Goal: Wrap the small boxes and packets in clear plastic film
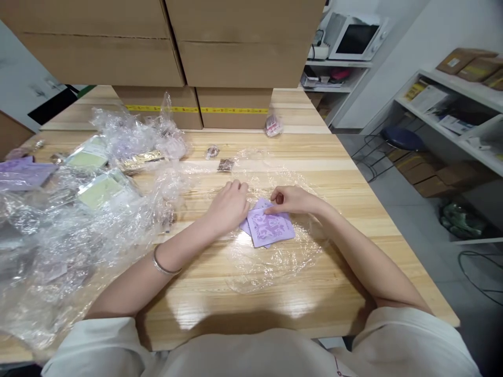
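Two flat purple packets (272, 227) with a printed pattern lie one over the other at an angle, on a sheet of clear plastic film (255, 269) spread over the table. My right hand (293, 199) pinches the upper edge of the top packet between thumb and index finger. At the packets' left edge, my left hand (230, 208) is closed with its fingers curled down, gripping at the corner; its fingertips are mostly hidden. A silver bangle (163, 264) circles my left wrist. Just beyond my left hand lies a small dark brown packet (225, 165).
Crumpled clear plastic wrap (113, 235) covers the table's left side, with pale green packets (101, 192) and other purple packets (25, 174) among it. Cardboard boxes (243, 47) stand at the back. Near them sit a small red-and-white wrapped item (272, 126) and a small round wrapped item (212, 151).
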The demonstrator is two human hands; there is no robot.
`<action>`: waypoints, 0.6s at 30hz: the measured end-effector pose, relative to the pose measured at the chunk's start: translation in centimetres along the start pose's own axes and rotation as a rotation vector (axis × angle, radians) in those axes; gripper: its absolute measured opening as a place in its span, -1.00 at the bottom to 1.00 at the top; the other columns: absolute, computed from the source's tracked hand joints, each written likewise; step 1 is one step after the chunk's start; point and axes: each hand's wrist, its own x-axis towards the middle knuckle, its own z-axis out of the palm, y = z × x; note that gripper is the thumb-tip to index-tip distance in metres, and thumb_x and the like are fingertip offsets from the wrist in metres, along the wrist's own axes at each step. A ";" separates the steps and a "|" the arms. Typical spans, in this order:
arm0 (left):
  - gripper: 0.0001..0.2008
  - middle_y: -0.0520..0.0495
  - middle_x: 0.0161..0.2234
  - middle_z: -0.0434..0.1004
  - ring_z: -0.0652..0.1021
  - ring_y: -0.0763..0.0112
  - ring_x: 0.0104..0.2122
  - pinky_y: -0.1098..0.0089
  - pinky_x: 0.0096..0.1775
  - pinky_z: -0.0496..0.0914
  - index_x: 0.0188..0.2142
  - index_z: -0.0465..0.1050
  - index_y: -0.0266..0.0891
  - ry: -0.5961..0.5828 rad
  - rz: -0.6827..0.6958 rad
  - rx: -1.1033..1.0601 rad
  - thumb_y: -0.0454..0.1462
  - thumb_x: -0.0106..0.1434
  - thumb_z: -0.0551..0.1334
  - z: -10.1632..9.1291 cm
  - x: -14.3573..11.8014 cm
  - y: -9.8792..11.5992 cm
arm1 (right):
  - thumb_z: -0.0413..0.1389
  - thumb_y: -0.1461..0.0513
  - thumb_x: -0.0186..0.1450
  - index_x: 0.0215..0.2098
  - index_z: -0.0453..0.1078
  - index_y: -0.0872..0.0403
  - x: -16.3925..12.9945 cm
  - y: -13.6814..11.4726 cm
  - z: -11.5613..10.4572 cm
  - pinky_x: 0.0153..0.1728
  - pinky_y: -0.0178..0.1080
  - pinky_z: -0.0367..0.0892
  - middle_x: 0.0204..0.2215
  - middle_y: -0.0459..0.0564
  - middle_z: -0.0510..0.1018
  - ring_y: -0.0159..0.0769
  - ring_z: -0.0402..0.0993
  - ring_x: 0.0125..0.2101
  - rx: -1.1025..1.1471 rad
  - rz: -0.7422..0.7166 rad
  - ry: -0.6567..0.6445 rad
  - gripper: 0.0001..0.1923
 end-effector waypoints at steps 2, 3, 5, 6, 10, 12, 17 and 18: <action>-0.55 -0.41 0.04 0.41 0.42 0.01 0.08 0.09 0.11 0.30 0.11 0.30 -0.49 -0.103 -0.068 -0.004 -0.22 0.41 -0.08 0.6 -0.2 -1.2 | 0.29 -0.18 -0.01 -0.28 0.43 0.01 -0.5 -0.3 -0.4 -0.31 -0.19 0.30 -0.29 -0.04 0.61 -0.19 0.51 -0.29 -0.010 0.017 -0.031 -0.47; -0.48 -0.44 0.14 0.35 0.35 -0.02 0.17 0.08 0.17 0.24 0.19 0.24 -0.52 -0.137 -0.084 -0.013 -0.15 0.43 -0.10 1.2 -0.3 -2.0 | 0.31 -0.17 -0.02 -0.29 0.43 0.01 -0.8 -0.6 -0.4 -0.32 -0.19 0.29 -0.30 -0.05 0.61 -0.19 0.51 -0.30 -0.017 0.031 -0.039 -0.47; -0.34 -0.40 0.35 0.06 0.10 -0.03 0.34 0.06 0.28 0.07 0.33 0.03 -0.49 -0.159 -0.100 -0.023 -0.04 0.44 -0.14 2.6 -0.5 -3.6 | 0.34 -0.14 -0.05 -0.28 0.42 0.01 -1.2 -1.2 -0.3 -0.36 -0.20 0.29 -0.32 -0.05 0.62 -0.18 0.51 -0.31 -0.020 0.048 -0.049 -0.47; -0.31 -0.34 0.40 -0.07 -0.01 -0.02 0.38 0.04 0.31 0.00 0.37 -0.05 -0.45 -0.155 -0.097 -0.025 0.00 0.44 -0.16 3.4 -0.7 -4.3 | 0.35 -0.12 -0.07 -0.27 0.42 0.01 -1.3 -1.4 -0.1 -0.37 -0.20 0.29 -0.32 -0.05 0.62 -0.18 0.51 -0.31 -0.012 0.054 -0.050 -0.46; -0.29 -0.21 0.43 -0.20 -0.19 -0.03 0.40 0.00 0.34 -0.16 0.41 -0.12 -0.30 -0.091 -0.030 -0.031 0.06 0.43 -0.17 5.0 -1.0 -6.9 | 0.36 -0.04 -0.06 -0.32 0.43 0.02 -1.1 -1.4 0.5 -0.41 -0.22 0.28 -0.36 -0.04 0.60 -0.22 0.49 -0.36 0.117 0.087 -0.034 -0.54; -0.31 -0.17 0.43 -0.16 -0.19 -0.08 0.40 -0.05 0.33 -0.15 0.41 -0.08 -0.20 -0.078 0.008 -0.066 0.08 0.41 -0.12 5.1 -0.8 -7.7 | 0.34 -0.03 -0.02 -0.38 0.44 0.03 -0.8 -0.9 0.4 -0.42 -0.24 0.29 -0.40 -0.05 0.59 -0.26 0.47 -0.39 0.257 0.086 -0.051 -0.62; -0.35 -0.31 0.29 0.12 0.19 -0.09 0.26 -0.10 0.21 0.13 0.38 0.00 -0.14 0.205 -0.126 -0.184 -0.01 0.38 0.07 4.3 -0.3 -8.2 | 0.30 -0.04 0.01 -0.45 0.44 0.05 -0.4 0.8 -1.0 -0.42 -0.28 0.28 -0.48 -0.09 0.55 -0.34 0.42 -0.45 0.490 0.059 -0.122 -0.64; -0.34 -0.34 0.21 0.21 0.29 -0.05 0.18 -0.06 0.17 0.20 0.37 0.01 -0.20 0.255 -0.182 -0.207 -0.07 0.36 0.10 4.1 -0.2 -8.3 | 0.30 -0.04 0.00 -0.46 0.44 0.06 -0.4 1.1 -1.3 -0.43 -0.28 0.26 -0.50 -0.11 0.54 -0.36 0.40 -0.47 0.493 0.062 -0.116 -0.64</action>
